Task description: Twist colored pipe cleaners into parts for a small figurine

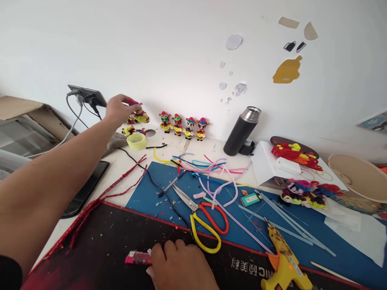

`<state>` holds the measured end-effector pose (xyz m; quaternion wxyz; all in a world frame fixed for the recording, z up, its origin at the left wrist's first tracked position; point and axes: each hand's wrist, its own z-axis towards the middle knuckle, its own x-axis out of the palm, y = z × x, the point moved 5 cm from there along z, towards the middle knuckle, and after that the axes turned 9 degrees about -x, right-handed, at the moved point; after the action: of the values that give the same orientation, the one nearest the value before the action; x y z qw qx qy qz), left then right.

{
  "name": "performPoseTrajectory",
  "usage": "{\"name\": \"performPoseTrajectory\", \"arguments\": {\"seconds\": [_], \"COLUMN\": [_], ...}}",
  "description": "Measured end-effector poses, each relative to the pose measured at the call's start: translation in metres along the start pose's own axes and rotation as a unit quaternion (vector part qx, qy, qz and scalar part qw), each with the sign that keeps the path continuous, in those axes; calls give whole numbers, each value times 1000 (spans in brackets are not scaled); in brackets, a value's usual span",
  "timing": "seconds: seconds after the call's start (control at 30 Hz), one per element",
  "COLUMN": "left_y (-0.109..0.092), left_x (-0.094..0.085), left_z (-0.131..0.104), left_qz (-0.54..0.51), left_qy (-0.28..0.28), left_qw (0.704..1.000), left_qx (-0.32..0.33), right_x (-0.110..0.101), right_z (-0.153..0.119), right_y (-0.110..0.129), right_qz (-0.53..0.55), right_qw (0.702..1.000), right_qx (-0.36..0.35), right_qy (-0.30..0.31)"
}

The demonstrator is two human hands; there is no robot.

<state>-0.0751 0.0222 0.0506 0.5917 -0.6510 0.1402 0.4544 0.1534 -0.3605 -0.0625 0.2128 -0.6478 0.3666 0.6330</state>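
Observation:
My left hand (119, 109) reaches to the back left, its fingers closed on a small colourful figurine (141, 114) with a red and blue hat and yellow lower part. More figurines (129, 130) lie just below it, partly hidden. Beside it stands a row of several similar figurines (189, 128) against the wall. My right hand (181, 266) rests low on the dark mat, fingers curled around the end of a pink lighter (137, 257); its metal top points left. Scissors (208, 225) with one red and one yellow handle lie open just beyond the right hand.
A yellow glue gun (286, 262) lies at the front right. Pipe cleaners (217, 177) and clear glue sticks (296, 225) cover the blue mat (172, 201). A black thermos (242, 131), tape roll (136, 141), white box (263, 165) and red twisted strands (99, 197) surround it.

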Motion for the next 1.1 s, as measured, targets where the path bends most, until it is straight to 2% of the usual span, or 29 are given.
{"name": "performPoseTrajectory", "arguments": {"seconds": [0.17,0.33,0.5,0.63,0.83,1.1], "left_y": [-19,-17,-16,-17,-16,-12], "left_x": [26,43,56,60,58,60], "left_z": [-11,-6,-1,1,3,3], "left_qz": [5,5,12,37,21,-2], "left_qy": [11,-4,14,19,-4,23], "left_qw": [999,999,998,997,997,998], "left_qx": [47,49,59,62,75,66], "right_x": [0,4,8,11,10,11], "right_z": [0,1,2,1,1,0], "right_y": [1,3,4,3,4,5], "right_qz": [-12,-15,-15,-22,-27,-28], "right_qw": [1000,1000,1000,1000,999,999], "right_qx": [-8,0,1,2,8,11], "right_qy": [-10,-1,4,-12,-36,-34]}}
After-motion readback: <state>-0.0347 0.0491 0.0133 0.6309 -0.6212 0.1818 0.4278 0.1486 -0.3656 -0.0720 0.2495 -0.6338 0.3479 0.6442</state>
